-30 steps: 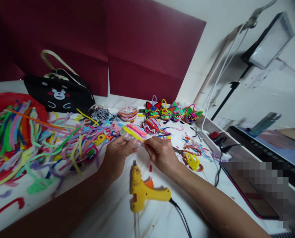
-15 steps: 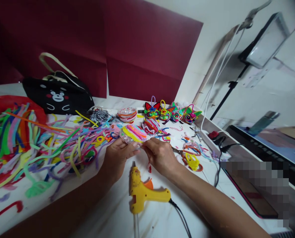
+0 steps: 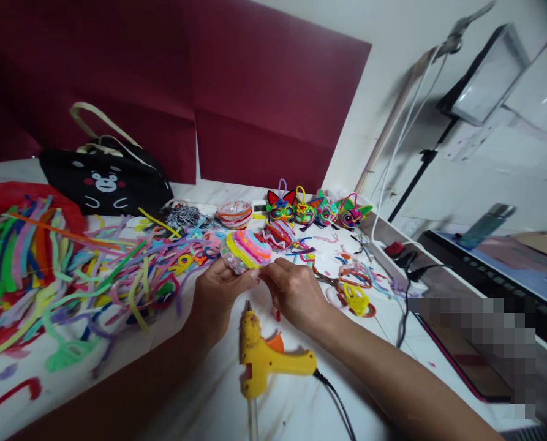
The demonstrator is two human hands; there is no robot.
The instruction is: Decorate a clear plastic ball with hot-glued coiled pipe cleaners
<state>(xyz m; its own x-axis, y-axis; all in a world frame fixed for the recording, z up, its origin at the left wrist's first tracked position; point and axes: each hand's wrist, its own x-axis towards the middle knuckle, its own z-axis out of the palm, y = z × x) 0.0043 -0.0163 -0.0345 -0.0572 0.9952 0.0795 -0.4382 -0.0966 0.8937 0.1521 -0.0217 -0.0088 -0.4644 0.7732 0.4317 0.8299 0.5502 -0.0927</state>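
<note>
My left hand (image 3: 215,293) is closed around a small clear dome covered with coloured pipe-cleaner stripes (image 3: 245,250), holding it up just above the white table (image 3: 199,398). My right hand (image 3: 294,293) pinches the dome's lower right edge, fingers pressed together beside the left thumb. A yellow glue gun (image 3: 266,361) lies on the table right below both hands, nozzle pointing toward them, its black cord running off to the lower right.
A big heap of loose pipe cleaners (image 3: 71,263) covers the left of the table. A black bear-face bag (image 3: 105,180) stands behind it. Several finished colourful cat-face ornaments (image 3: 316,210) line the back; scissors (image 3: 335,282), scraps and cables lie to the right.
Both hands have turned the striped dome slightly and lifted it a little; the right fingers have closed in on its edge. The view has shifted slightly.
</note>
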